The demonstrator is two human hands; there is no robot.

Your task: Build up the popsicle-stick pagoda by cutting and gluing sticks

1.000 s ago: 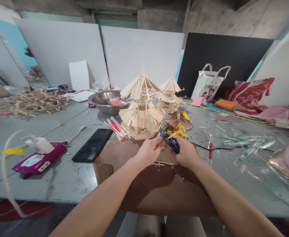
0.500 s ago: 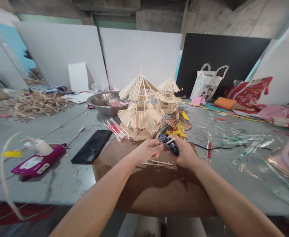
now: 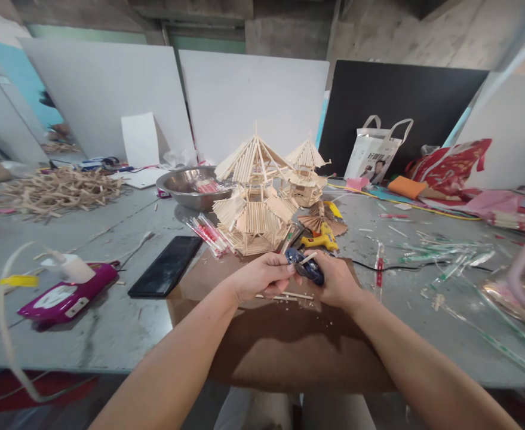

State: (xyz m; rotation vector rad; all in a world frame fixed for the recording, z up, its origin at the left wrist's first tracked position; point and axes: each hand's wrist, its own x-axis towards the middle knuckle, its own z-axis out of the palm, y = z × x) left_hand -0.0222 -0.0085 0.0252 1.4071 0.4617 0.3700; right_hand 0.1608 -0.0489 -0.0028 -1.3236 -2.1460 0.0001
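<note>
My right hand (image 3: 336, 278) is wrapped round a dark blue pliers-like cutter (image 3: 313, 273), held level above the brown board (image 3: 298, 352). My left hand (image 3: 266, 276) is closed in a pinch at the cutter's left end. A short pale wooden stick (image 3: 309, 258) lies across the tool, its near end at my left fingertips. Beneath the hands, loose wooden sticks (image 3: 295, 295) and small chips rest on the board. Just beyond stands a tiered pavilion model (image 3: 257, 218) built of thin sticks. The tool's jaws are partly hidden by my fingers.
A yellow glue gun (image 3: 322, 237) lies beyond my right hand, near a second stick pavilion (image 3: 306, 179). To the left are a black phone (image 3: 166, 266), a purple power strip (image 3: 69, 292) and a metal bowl (image 3: 177, 190). Clear wrappers (image 3: 454, 257) litter the right side.
My left hand has shifted slightly, with its fingers curled lower beside the cutter. The cutter and stick have tilted a little; my right hand stays nearly in place.
</note>
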